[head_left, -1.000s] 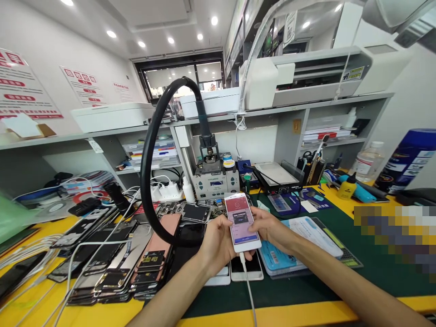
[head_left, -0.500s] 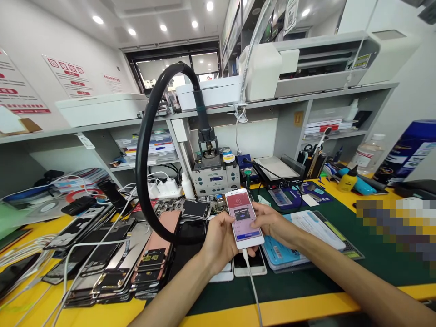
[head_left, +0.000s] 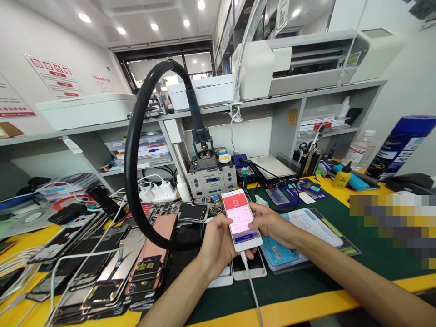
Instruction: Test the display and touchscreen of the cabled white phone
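Writing on the phone (head_left: 238, 217) and grey station (head_left: 211, 182) is too small to be read; red blocks with white characters are printed on the poster (head_left: 52, 75). Phone: white-framed, screen lit; red band with face icon, pale pink rows, blue bar. It is held tilted above the green mat (head_left: 289, 286), clamped between left hand (head_left: 216, 243) and right hand (head_left: 272, 225); white cable (head_left: 251, 286) is plugged in below.

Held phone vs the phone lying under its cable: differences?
Screen: held phone lit red and pink; lying phone dark.
Pose: held phone raised between left hand and right hand; lying phone rests on the green mat.
Shared: both have white borders.
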`<state>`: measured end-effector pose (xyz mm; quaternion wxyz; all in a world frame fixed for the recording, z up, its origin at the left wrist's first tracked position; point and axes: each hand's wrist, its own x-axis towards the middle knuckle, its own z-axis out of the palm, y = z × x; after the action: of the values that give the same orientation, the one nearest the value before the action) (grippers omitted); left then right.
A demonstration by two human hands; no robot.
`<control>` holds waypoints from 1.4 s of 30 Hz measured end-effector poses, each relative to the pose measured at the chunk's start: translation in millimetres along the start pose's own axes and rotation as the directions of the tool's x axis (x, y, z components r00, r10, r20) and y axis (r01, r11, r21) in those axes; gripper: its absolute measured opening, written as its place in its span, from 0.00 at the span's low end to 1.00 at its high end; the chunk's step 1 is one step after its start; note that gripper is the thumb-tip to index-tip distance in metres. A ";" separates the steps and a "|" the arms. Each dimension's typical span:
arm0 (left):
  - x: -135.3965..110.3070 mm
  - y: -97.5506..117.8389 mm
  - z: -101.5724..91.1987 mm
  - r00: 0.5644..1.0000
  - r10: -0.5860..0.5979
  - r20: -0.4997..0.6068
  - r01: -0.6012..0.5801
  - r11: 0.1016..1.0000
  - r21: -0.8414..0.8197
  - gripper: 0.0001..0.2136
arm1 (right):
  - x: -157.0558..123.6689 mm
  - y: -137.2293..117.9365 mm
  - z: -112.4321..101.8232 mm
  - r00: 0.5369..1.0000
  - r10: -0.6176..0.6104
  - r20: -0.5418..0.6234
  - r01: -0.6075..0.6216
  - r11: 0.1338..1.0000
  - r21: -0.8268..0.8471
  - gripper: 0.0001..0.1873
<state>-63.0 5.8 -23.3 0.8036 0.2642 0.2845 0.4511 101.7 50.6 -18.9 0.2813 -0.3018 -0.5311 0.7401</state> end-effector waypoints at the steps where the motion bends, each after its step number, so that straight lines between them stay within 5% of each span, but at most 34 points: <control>1: -0.1 0.0 0.3 1.000 0.000 -0.007 0.000 1.000 0.011 0.28 | -0.1 0.1 0.0 1.000 0.005 -0.006 -0.005 1.000 -0.003 0.30; 42: -2.8 -0.4 -1.9 0.991 0.068 0.111 -0.059 0.995 -0.081 0.26 | -3.4 -3.3 -7.7 0.990 -0.067 0.126 0.063 0.997 0.033 0.30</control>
<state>-65.4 3.5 -24.3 0.8133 0.2672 0.2120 0.4713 110.0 53.8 -17.2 0.2751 -0.2323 -0.5467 0.7559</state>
